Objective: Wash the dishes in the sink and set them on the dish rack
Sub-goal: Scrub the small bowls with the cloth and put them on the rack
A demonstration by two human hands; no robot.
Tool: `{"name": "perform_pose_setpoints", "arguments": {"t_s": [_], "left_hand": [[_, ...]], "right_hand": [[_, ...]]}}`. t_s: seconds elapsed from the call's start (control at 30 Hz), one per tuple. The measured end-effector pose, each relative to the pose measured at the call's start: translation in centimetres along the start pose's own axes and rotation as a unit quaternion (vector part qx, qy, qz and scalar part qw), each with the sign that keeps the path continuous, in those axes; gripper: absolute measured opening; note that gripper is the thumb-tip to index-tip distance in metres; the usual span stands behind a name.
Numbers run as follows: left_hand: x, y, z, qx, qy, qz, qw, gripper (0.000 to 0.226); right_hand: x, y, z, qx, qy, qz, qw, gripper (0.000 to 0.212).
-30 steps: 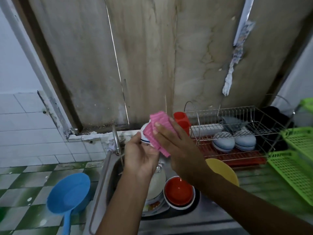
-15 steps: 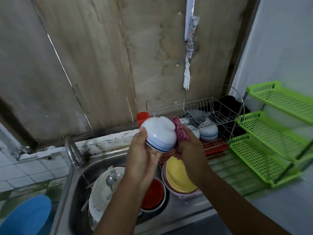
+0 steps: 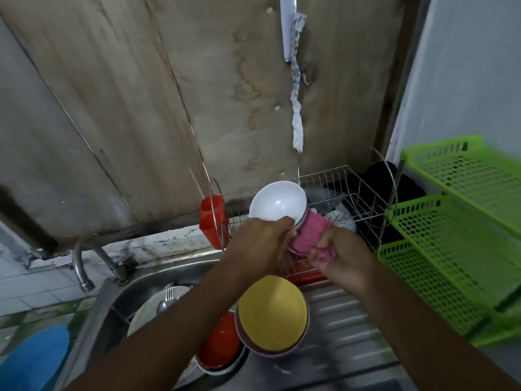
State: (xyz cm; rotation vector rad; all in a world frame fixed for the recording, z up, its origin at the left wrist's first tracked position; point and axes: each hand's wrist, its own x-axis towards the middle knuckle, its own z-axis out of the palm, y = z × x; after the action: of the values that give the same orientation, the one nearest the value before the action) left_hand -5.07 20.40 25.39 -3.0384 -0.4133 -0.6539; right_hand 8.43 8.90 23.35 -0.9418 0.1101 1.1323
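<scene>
My left hand (image 3: 258, 244) grips a white bowl (image 3: 277, 201) by its rim, its hollow turned toward me, above the sink's right edge. My right hand (image 3: 342, 256) clutches a pink cloth (image 3: 308, 235) pressed against the bowl's underside. Behind them stands the wire dish rack (image 3: 363, 204) with a few dishes inside, partly hidden. The steel sink (image 3: 127, 294) below holds a white plate with a fork and spoon (image 3: 166, 299) and a red bowl (image 3: 220, 344). A yellow bowl (image 3: 272, 313) sits nested in a pinkish one at the sink's right rim.
A tap (image 3: 81, 266) bends over the sink's left corner. A red cup holder (image 3: 211, 221) hangs on the rack's left end. Green plastic shelves (image 3: 456, 221) fill the right side. A blue dipper (image 3: 31, 359) lies at lower left. The ribbed drainboard (image 3: 349, 328) runs under my right arm.
The bowl has been turned from bottom-up to hollow facing me and moved right toward the rack. The cloth went from the bowl's side to its underside. The view swung right.
</scene>
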Motion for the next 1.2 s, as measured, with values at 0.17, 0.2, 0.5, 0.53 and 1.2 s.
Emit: {"name": "perform_pose_setpoints", "arguments": {"t_s": [0.17, 0.2, 0.5, 0.53, 1.2], "left_hand": [[3.6, -3.1, 3.1, 0.035, -0.07, -0.086, 0.993, 0.031], [4.2, -3.6, 4.1, 0.041, -0.087, -0.105, 0.99, 0.032], [6.0, -5.1, 8.6, 0.012, -0.131, -0.196, 0.972, 0.034], [6.1, -5.2, 8.7, 0.003, -0.129, -0.206, 0.97, 0.034], [-7.5, -2.6, -0.6, -0.317, 0.113, -0.396, 0.855, 0.019]], "right_hand": [[1.1, -1.6, -0.5, -0.007, -0.017, 0.001, 1.0, 0.026], [1.4, -1.8, -0.5, -0.008, -0.019, 0.003, 1.0, 0.026], [2.9, -2.5, -0.7, 0.014, -0.056, 0.02, 0.998, 0.029], [2.9, -2.5, -0.6, 0.017, -0.06, 0.023, 0.998, 0.028], [-0.2, 3.5, 2.2, -0.002, -0.227, 0.118, 0.967, 0.032]]}}
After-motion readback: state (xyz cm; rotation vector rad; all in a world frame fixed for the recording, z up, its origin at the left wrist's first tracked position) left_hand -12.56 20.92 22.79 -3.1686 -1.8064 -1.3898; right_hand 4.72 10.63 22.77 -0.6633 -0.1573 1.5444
